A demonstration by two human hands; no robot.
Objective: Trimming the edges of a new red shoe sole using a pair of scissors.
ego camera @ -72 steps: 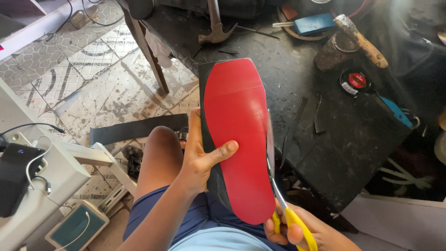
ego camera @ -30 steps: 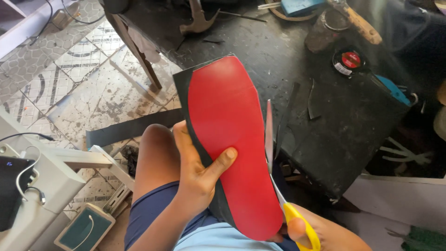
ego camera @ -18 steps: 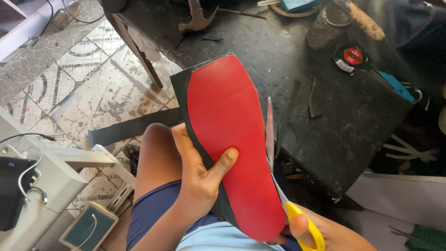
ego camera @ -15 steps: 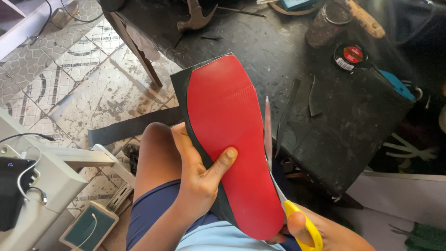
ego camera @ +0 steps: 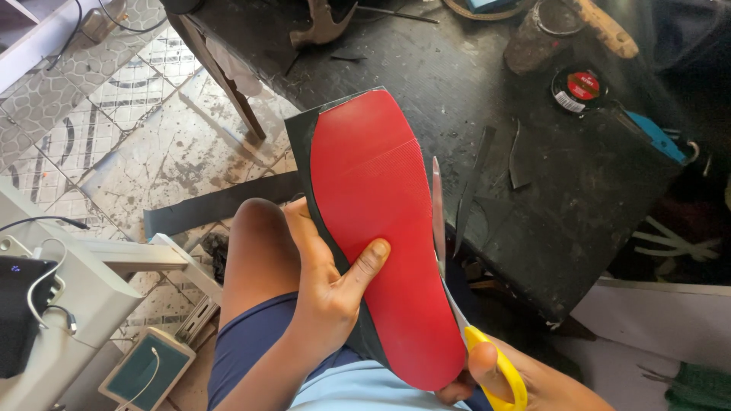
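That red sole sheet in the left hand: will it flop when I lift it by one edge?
Probably not much: the red sole sheet stays flat and straight though the left hand pinches only its lower edge. It looks thin, so likely light. Its surface appears smooth, possibly slippery; the thumb presses on top.

A small cobbler's or shoemaking workshop, by the look of it. Dark, scuffed, glue-stained counter [ego camera: 487,99] across the upper middle of the frame, strewn with black offcut strips [ego camera: 470,190]. Hammer head [ego camera: 324,23] at the top edge, left of centre; round tin with a red lid [ego camera: 580,87] at upper right, beside a grimy jar [ego camera: 537,42] and a wooden tool handle [ego camera: 605,27]. Red sole-shaped sheet [ego camera: 381,228] backed with black material at centre, yellow-handled scissors [ego camera: 464,304] along its right edge. Worn, stained patterned floor tiles [ego camera: 129,114] at upper left, long black strip [ego camera: 221,205] lying on them. Sewing machine body [ego camera: 53,304] and foot pedal [ego camera: 145,369] at lower left.
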